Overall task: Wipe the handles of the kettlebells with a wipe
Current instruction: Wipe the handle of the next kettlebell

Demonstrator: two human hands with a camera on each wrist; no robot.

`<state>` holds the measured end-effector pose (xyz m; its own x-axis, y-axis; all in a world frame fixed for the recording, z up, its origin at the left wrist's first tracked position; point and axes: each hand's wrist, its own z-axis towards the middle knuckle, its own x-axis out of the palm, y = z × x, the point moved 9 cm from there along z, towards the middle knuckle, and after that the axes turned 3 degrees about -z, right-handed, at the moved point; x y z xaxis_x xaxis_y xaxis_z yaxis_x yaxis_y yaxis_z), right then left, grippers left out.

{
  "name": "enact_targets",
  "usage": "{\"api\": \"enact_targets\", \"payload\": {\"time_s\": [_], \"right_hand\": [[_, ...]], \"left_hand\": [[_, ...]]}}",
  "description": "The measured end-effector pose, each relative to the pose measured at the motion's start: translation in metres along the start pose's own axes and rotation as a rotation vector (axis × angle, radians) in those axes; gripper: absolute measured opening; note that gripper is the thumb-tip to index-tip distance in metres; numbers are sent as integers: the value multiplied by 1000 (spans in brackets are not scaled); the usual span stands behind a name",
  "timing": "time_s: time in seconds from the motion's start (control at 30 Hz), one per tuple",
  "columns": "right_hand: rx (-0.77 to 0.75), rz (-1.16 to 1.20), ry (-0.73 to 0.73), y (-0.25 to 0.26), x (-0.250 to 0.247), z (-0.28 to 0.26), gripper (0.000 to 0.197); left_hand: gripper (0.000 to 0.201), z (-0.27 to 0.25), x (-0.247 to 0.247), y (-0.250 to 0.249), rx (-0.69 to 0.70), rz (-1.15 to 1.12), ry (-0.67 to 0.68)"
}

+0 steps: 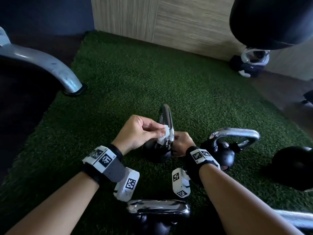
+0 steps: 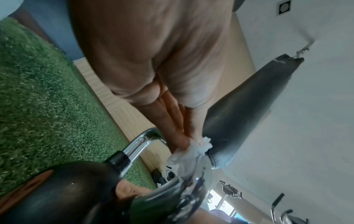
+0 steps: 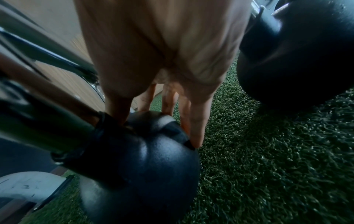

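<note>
A black kettlebell [image 1: 157,155] with a chrome handle [image 1: 166,116] stands on the green turf at mid-frame. My left hand [image 1: 160,131] pinches a crumpled white wipe [image 1: 165,133] against the near side of that handle. The left wrist view shows the wipe [image 2: 191,153] bunched at my fingertips on the chrome handle [image 2: 141,145]. My right hand [image 1: 183,141] reaches down on the right of the handle's base. Its fingers [image 3: 195,133] lie fairly straight on the kettlebell's black ball [image 3: 145,159], with the thumb on the other side.
A second kettlebell [image 1: 225,153] stands just right, a third's handle [image 1: 157,207] lies near my body, and another black ball [image 1: 294,167] sits far right. A grey machine leg [image 1: 50,65] is at left; a punching bag [image 1: 271,21] and shoes [image 1: 250,65] are back right.
</note>
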<state>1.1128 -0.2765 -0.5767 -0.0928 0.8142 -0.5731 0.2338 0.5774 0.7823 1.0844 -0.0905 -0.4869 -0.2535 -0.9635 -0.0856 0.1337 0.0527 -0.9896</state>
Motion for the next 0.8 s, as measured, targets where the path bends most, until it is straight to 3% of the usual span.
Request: {"api": "enact_targets", "payload": {"time_s": [0.13,0.27,0.43,0.57,0.7,0.8], "right_hand": [[5,-11,-3,-3,1,0,28],[1,-9,-10,-1,0,-1,30],[-4,-35,-24,1,-4,-7,20],[-32,-78,-58,8,-9,-13,27],[-57,-336,-21,30,-15,-26,31],[-64,-533,-48,51,-39,-35,19]], "left_hand": [[17,-13,13,-1,25,110,100],[16,-17,12,3,62,166,86],[14,-25,17,26,60,322,52],[13,-25,18,32,66,384,32],[12,-25,12,21,45,439,41],[24,-20,-16,5,54,350,-133]]}}
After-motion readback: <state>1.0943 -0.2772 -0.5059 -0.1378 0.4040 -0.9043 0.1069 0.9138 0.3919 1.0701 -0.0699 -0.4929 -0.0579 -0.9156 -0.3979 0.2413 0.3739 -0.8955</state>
